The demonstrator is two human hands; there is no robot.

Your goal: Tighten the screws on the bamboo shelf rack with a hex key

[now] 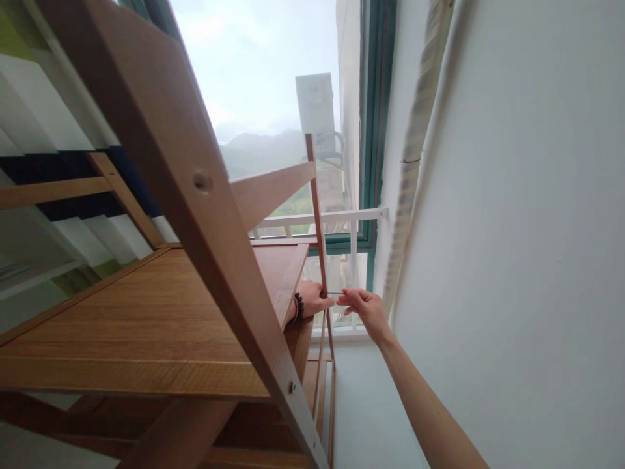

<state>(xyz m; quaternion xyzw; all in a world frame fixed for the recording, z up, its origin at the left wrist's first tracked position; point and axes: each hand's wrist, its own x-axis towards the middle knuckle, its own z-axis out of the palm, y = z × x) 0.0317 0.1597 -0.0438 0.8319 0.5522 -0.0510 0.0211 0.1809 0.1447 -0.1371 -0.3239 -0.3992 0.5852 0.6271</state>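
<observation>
A wooden shelf unit (146,312) fills the left and middle of the view, seen at a strong tilt. My left hand (312,298), with a dark bead bracelet on the wrist, comes out from behind the shelf board and is wrapped round the thin far upright post (316,215). My right hand (364,306) reaches in from the lower right and touches the same post at about the same height. Its thumb and fingertips are pinched together at the post, and what they hold is too small to make out.
A thick slanted wooden frame piece (205,215) crosses close in front of the camera. A white wall (512,228) stands to the right, with a curtain edge (415,150) beside a green-framed window (375,130). A white window rail (342,215) runs behind the post.
</observation>
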